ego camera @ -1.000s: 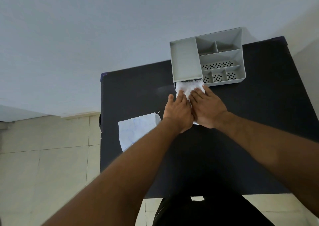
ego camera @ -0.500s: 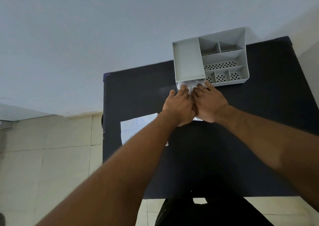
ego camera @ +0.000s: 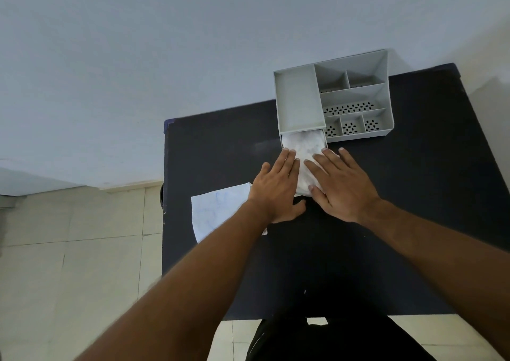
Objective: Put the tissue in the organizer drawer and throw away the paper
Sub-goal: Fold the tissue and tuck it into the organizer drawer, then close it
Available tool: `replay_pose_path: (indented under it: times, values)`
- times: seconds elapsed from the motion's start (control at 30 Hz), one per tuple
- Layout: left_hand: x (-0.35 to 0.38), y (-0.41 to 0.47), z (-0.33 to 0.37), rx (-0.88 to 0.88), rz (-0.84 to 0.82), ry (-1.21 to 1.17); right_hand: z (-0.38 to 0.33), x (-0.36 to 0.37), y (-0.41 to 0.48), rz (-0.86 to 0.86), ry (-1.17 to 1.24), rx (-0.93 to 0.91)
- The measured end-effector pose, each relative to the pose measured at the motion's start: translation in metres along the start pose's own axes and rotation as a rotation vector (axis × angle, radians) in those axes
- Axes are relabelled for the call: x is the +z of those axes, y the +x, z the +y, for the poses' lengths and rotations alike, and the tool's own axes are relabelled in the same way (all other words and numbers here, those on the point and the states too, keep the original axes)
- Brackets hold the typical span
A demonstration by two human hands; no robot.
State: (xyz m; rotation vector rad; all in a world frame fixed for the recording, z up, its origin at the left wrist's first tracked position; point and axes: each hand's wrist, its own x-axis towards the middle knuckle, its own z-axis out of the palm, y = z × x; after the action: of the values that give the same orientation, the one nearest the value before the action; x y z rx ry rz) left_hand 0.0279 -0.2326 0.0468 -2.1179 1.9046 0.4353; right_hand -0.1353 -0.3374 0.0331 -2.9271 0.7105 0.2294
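A grey desk organizer (ego camera: pixel 356 95) stands at the far side of a dark table (ego camera: pixel 414 236). Its drawer is pulled out toward me, and white tissue (ego camera: pixel 303 148) fills it and spills over its front. My left hand (ego camera: pixel 276 189) lies flat with straight fingers on the tissue's left side. My right hand (ego camera: pixel 342 184) lies flat on its right side, fingers straight and spread. A white sheet of paper (ego camera: pixel 218 211) with faint blue scribbles lies on the table at the left, partly under my left forearm.
The table's left edge (ego camera: pixel 163 209) drops to a tiled floor (ego camera: pixel 74 250). A pale wall rises behind the organizer. My dark clothing shows below the table's near edge (ego camera: pixel 331 318).
Both hands have slid back toward me and spread apart, uncovering more tissue. The drawer with the tissue sticks out further than half a second ago.
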Motion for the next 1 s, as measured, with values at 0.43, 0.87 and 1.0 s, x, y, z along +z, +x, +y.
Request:
replay_pose_path:
  times: [0.43,0.87,1.0]
  values:
    - [-0.022,0.032,0.003,0.062,-0.144,0.184,0.001,0.003,0.021,-0.07,-0.09,-0.011]
    - [-0.002,0.008,0.005,-0.104,0.001,-0.007,-0.009,0.007,-0.001,-0.008,-0.015,0.1]
    - [-0.004,0.014,0.004,-0.061,-0.04,-0.032,-0.007,0.005,0.004,-0.025,-0.024,0.083]
